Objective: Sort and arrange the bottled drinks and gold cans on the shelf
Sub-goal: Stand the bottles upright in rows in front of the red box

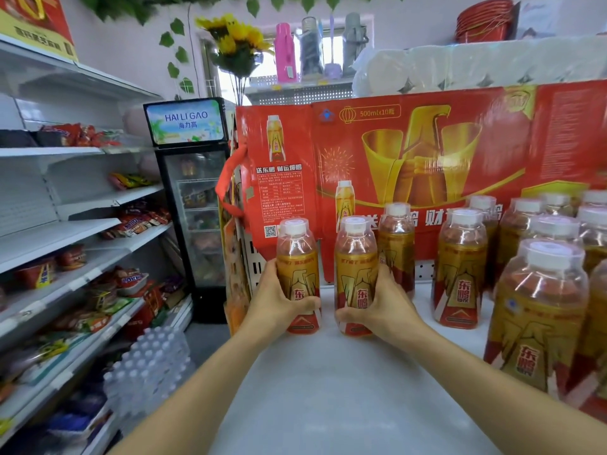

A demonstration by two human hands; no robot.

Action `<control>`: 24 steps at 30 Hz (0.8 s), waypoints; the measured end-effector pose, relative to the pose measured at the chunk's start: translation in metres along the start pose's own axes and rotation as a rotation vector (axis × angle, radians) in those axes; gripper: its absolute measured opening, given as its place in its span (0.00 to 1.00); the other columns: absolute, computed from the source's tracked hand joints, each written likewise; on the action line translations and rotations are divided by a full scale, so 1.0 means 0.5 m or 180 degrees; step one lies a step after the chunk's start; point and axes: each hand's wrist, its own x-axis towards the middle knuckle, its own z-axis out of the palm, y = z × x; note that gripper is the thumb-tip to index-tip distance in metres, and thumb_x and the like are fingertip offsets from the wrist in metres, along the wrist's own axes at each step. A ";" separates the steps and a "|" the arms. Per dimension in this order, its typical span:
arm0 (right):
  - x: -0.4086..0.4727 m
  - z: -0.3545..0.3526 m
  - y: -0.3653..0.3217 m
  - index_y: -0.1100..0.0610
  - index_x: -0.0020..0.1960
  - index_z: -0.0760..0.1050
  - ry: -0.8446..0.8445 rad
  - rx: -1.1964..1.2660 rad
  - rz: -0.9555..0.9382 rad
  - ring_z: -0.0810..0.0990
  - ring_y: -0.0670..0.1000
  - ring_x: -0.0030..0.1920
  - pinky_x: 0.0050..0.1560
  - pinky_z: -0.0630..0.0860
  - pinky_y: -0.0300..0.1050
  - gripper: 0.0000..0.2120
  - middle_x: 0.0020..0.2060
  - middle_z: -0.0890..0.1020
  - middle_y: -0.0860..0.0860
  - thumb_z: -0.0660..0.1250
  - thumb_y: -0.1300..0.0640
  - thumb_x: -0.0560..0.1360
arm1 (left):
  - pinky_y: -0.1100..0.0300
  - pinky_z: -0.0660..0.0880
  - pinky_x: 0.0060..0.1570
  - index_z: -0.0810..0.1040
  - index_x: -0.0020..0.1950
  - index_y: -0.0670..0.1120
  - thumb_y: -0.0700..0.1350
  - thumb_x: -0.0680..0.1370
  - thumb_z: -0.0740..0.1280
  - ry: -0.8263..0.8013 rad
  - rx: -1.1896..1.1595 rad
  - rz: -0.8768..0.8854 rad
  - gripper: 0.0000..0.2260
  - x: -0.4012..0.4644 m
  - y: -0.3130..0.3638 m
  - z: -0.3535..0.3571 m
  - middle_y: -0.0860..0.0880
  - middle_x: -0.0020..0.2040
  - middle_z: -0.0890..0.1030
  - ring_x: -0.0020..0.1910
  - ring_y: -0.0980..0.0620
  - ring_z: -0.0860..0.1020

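Two upright gold-and-red bottled drinks with white caps stand near the left end of the white shelf (328, 389). My left hand (276, 303) grips the left bottle (297, 257) around its lower half. My right hand (377, 307) grips the second bottle (356, 267) the same way, a small gap apart from the first. Just behind it stands a third bottle (395, 244). Further right stands another bottle (461, 267), then a cluster of several more bottles (538, 310) reaching the right edge. No gold cans are in view.
A large red drink carton (410, 152) stands upright along the shelf's back. To the left an aisle holds snack shelves (82, 257), a drinks fridge (193, 198) and a shrink-wrapped pack of water bottles (147, 366) on the floor.
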 end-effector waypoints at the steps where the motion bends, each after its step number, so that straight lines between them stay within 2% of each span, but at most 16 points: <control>1: 0.002 0.004 -0.001 0.46 0.62 0.61 0.0022 -0.0016 -0.0017 0.75 0.50 0.59 0.59 0.77 0.52 0.43 0.56 0.76 0.45 0.81 0.40 0.56 | 0.65 0.71 0.46 0.63 0.63 0.60 0.49 0.64 0.81 0.0012 0.0021 0.0028 0.36 0.000 0.000 0.001 0.60 0.55 0.77 0.52 0.62 0.76; 4: 0.005 0.013 -0.007 0.48 0.62 0.61 0.0057 -0.0060 -0.0054 0.75 0.50 0.59 0.57 0.77 0.50 0.43 0.56 0.76 0.45 0.81 0.41 0.57 | 0.68 0.72 0.43 0.63 0.63 0.59 0.49 0.63 0.82 0.0015 0.0056 0.0080 0.37 0.001 0.001 0.004 0.60 0.55 0.78 0.53 0.61 0.77; 6: 0.007 0.018 -0.010 0.48 0.61 0.61 0.0037 -0.0047 -0.0054 0.75 0.50 0.58 0.56 0.77 0.49 0.43 0.55 0.76 0.45 0.81 0.41 0.56 | 0.64 0.74 0.47 0.63 0.63 0.60 0.51 0.61 0.82 0.0038 0.0080 0.0072 0.38 0.000 0.001 0.006 0.59 0.56 0.78 0.55 0.59 0.78; 11: 0.008 0.022 -0.017 0.48 0.60 0.60 -0.0037 -0.0131 0.0061 0.76 0.51 0.59 0.56 0.78 0.54 0.43 0.56 0.76 0.46 0.79 0.37 0.54 | 0.53 0.77 0.57 0.63 0.63 0.59 0.53 0.59 0.83 0.0078 0.0219 0.0085 0.40 0.000 0.007 0.012 0.58 0.58 0.77 0.58 0.56 0.77; 14: 0.004 0.001 -0.036 0.52 0.66 0.59 -0.0211 -0.0363 0.0071 0.73 0.54 0.64 0.61 0.76 0.55 0.46 0.62 0.73 0.49 0.80 0.42 0.58 | 0.60 0.75 0.53 0.62 0.66 0.57 0.52 0.61 0.82 0.0056 0.0239 0.0046 0.41 -0.011 0.024 0.009 0.57 0.60 0.76 0.61 0.55 0.76; 16: 0.012 -0.031 -0.060 0.54 0.73 0.54 -0.0262 -0.0549 0.0027 0.66 0.56 0.69 0.68 0.69 0.56 0.48 0.68 0.66 0.54 0.79 0.50 0.63 | 0.58 0.72 0.57 0.57 0.73 0.54 0.53 0.63 0.81 0.0226 0.0226 0.0123 0.46 -0.020 0.050 0.000 0.58 0.66 0.70 0.65 0.56 0.71; 18: 0.028 -0.077 -0.096 0.56 0.75 0.51 -0.0261 -0.0749 -0.0085 0.59 0.58 0.72 0.72 0.62 0.56 0.43 0.71 0.61 0.57 0.73 0.61 0.69 | 0.51 0.68 0.66 0.52 0.77 0.55 0.60 0.65 0.77 0.0658 0.0342 0.0433 0.49 -0.022 0.086 -0.017 0.56 0.71 0.63 0.70 0.55 0.65; 20: 0.047 -0.127 -0.138 0.57 0.76 0.52 -0.0222 -0.1003 -0.0187 0.53 0.58 0.74 0.73 0.58 0.57 0.38 0.73 0.57 0.58 0.67 0.67 0.72 | 0.49 0.64 0.70 0.53 0.77 0.56 0.64 0.69 0.72 0.0981 0.0632 0.0950 0.43 -0.016 0.132 -0.030 0.55 0.74 0.61 0.72 0.55 0.61; 22: 0.072 -0.169 -0.170 0.57 0.75 0.54 -0.0003 -0.1380 -0.0310 0.53 0.60 0.74 0.72 0.58 0.58 0.34 0.73 0.57 0.59 0.65 0.65 0.73 | 0.50 0.59 0.73 0.56 0.77 0.55 0.64 0.73 0.67 0.0895 0.1384 0.1637 0.37 0.000 0.173 -0.028 0.54 0.75 0.62 0.73 0.56 0.60; 24: 0.104 -0.197 -0.188 0.57 0.74 0.58 0.0159 -0.1789 -0.0370 0.55 0.62 0.73 0.70 0.61 0.59 0.30 0.71 0.59 0.60 0.65 0.60 0.75 | 0.45 0.51 0.75 0.54 0.77 0.57 0.67 0.75 0.62 0.0399 0.2558 0.2147 0.35 0.021 0.203 -0.015 0.55 0.76 0.61 0.75 0.54 0.58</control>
